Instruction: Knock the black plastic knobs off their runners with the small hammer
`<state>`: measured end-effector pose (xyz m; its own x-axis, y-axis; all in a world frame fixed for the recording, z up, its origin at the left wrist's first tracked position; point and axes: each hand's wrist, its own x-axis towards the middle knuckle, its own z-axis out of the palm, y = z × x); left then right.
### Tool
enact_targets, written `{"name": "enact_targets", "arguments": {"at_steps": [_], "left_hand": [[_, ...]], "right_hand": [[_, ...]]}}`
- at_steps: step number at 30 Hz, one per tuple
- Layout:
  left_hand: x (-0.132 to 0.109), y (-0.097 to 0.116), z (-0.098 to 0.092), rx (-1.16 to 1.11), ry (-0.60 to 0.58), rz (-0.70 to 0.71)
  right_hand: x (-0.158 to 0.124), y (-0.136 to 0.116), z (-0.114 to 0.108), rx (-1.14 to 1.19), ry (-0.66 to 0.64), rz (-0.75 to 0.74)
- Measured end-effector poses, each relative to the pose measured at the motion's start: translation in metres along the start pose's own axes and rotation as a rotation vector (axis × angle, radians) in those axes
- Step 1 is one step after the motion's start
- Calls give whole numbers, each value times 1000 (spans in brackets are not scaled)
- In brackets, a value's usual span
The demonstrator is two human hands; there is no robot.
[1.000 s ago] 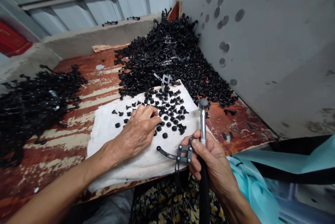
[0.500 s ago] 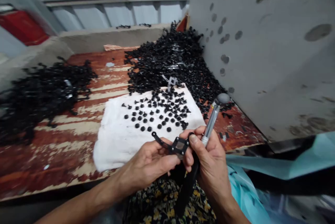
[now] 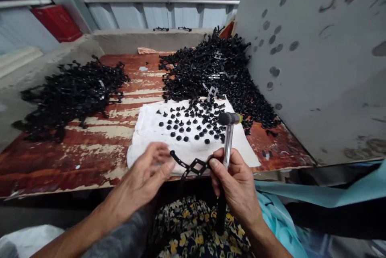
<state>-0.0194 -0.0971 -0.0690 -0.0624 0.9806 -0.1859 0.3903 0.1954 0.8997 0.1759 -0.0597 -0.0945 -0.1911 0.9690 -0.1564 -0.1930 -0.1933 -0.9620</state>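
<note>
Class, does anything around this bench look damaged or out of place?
Yes: the red tabletop looks worn, with pale streaks beside the left pile. Two black parts look stray, lying on the back ledge, apart from the right pile.

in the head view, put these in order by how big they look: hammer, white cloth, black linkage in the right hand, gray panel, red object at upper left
1. Gray panel
2. White cloth
3. Red object and hammer: unsure, similar area, hammer nearer the camera
4. Black linkage
</note>
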Motion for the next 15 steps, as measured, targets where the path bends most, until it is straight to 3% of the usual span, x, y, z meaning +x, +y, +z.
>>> {"name": "enact_targets", "arguments": {"at_steps": [2, 3, 5, 7, 9, 12, 15], "left_hand": [[-4, 5, 0, 273, 236, 250], [-6, 9, 2, 382, 247, 360], [-6, 15, 9, 527, 110, 477], [-2, 20, 13, 558, -55, 426], [4, 21, 13, 494, -187, 277], [13, 19, 10, 281, -356, 91], [18, 18, 10, 11, -445, -31]], "right_hand": [[1, 0, 4, -74, -13, -31], [1, 0, 6, -104, -37, -51], [1, 1, 12, -142, -88, -94], [2, 1, 17, -143, -118, -103], [3, 1, 20, -113, -132, -79], [6, 3, 22, -70, -128, -40], [9, 6, 25, -57, -93, -49]]}}
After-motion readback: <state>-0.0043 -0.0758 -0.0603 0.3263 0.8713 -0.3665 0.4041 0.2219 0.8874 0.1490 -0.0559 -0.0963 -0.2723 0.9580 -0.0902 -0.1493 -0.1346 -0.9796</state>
